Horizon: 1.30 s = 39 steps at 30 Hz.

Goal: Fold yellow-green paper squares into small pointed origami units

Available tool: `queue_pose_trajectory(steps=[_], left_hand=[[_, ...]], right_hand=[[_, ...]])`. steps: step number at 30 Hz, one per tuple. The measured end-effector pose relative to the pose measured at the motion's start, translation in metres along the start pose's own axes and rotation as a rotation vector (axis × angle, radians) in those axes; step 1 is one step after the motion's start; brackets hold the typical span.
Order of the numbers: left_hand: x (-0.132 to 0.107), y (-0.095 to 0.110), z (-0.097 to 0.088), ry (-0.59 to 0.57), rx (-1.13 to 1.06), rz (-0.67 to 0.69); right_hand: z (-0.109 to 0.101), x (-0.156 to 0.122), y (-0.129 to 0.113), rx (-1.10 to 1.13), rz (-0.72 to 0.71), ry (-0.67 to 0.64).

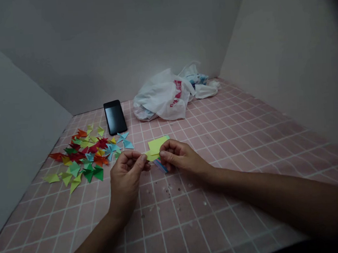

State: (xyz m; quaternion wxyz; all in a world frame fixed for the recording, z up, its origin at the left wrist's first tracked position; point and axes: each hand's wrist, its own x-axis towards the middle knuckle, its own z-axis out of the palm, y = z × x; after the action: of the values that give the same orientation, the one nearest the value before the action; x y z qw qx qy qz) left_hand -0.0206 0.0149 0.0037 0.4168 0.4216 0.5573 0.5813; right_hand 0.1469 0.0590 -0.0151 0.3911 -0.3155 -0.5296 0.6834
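Note:
Between my two hands is a small piece of yellow paper (pixel 152 156), pinched at both ends. My left hand (pixel 127 175) grips its left edge with thumb and fingers. At its right end, my right hand (pixel 179 156) holds it the same way, fingertips curled. Just behind it lies a stack of square paper (pixel 157 142), yellow on top, with a blue edge showing below near my right fingers. To the left spreads a pile of folded paper pieces (pixel 86 149) in red, orange, yellow, green and light blue, with pointed tips.
A black phone (pixel 115 117) lies behind the folded pieces. Farther back, a crumpled white plastic bag (pixel 163 96) with red print rests by the wall. The surface is a pink cloth with a white grid (pixel 230 133); small specks lie on it in front of my hands. Pale walls enclose three sides.

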Motion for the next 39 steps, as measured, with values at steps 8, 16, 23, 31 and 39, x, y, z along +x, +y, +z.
queue_pose_trajectory(steps=[8,16,23,31,39], left_hand=[[-0.001,-0.002,0.001,-0.13,0.01,-0.108],[-0.006,-0.003,0.005,-0.169,-0.023,-0.153],[-0.009,-0.006,0.007,-0.151,0.047,-0.035],[-0.011,-0.011,0.003,-0.151,-0.019,-0.141],[-0.013,-0.009,0.006,-0.207,-0.06,-0.215]], right_hand=[[-0.001,0.002,-0.001,0.066,-0.054,0.05],[-0.001,0.002,0.0,0.043,-0.048,0.025],[0.0,0.001,0.001,0.046,-0.06,0.002],[0.003,0.001,0.002,0.036,-0.044,0.009],[0.002,-0.002,-0.001,-0.125,-0.028,-0.041]])
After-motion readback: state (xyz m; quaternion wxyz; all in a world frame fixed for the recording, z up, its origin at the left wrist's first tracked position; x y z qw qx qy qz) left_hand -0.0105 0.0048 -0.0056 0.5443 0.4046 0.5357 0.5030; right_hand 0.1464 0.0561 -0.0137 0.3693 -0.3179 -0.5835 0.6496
